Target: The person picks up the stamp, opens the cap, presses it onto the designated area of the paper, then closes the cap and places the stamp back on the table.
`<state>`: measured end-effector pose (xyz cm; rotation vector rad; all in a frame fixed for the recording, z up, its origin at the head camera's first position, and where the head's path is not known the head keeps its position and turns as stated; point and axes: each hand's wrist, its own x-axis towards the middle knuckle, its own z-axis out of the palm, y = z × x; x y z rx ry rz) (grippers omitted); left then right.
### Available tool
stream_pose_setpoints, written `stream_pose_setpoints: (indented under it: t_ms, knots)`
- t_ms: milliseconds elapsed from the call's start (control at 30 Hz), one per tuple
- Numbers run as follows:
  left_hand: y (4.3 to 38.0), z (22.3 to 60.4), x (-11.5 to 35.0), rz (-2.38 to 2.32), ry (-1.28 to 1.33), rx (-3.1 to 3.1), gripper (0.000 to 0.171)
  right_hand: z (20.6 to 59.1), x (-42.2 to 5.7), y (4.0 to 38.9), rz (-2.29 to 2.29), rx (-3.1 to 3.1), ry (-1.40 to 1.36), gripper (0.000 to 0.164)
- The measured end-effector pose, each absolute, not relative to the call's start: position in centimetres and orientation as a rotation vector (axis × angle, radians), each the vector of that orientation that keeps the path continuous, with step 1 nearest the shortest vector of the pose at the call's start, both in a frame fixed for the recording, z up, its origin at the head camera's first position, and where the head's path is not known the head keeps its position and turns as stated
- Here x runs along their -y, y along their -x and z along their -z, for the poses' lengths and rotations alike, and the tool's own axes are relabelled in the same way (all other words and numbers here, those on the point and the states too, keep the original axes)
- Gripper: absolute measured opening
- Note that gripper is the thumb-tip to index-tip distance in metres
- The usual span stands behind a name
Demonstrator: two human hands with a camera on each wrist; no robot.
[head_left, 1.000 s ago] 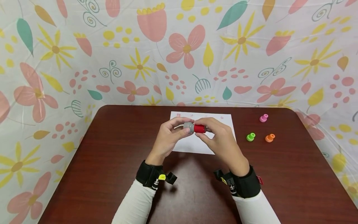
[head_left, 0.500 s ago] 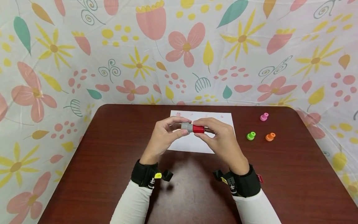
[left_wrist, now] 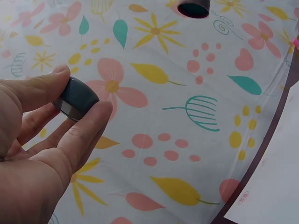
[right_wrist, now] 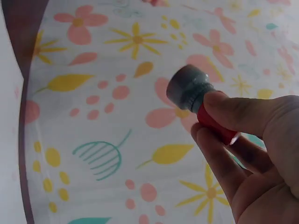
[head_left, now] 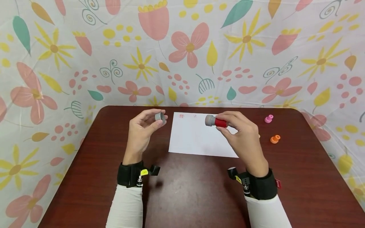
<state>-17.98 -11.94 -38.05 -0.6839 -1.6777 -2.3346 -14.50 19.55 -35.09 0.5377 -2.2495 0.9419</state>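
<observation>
In the head view my left hand (head_left: 138,133) pinches a small grey cap (head_left: 160,117) between thumb and fingers, left of a white sheet of paper (head_left: 196,139). The left wrist view shows the cap (left_wrist: 77,99) as a short, hollow cylinder. My right hand (head_left: 242,136) holds a stamp (head_left: 220,123) by its red body over the right part of the sheet. Its grey head (right_wrist: 187,86) points left, away from the fingers, and is uncapped. The two hands are well apart. Small red stamp marks (head_left: 181,116) show along the sheet's far edge; the right hand hides some.
On the brown table (head_left: 182,190), a pink stamp (head_left: 269,118) and an orange stamp (head_left: 275,139) stand to the right of the paper. The green one is nearly all hidden behind the right hand. A flowered cloth (head_left: 188,63) hangs behind the table.
The cap has come off the red stamp. My left hand has moved left with the cap, and my right hand has moved right and slightly up with the stamp.
</observation>
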Motion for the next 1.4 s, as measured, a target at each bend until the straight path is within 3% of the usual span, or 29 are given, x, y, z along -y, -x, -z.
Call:
stream_pose_setpoints:
  t_ms: [567, 1400]
  knots:
    - [17.8, 37.6, 12.6, 2.197, 0.629, 1.789, 0.032, 39.5, -15.6, 18.2, -0.874, 2.335, -0.592, 0.038]
    - [18.0, 37.7, 12.7, 2.088, 0.541, 1.882, 0.033, 41.7, -11.3, 26.5, -0.68, 2.656, -0.8, 0.025]
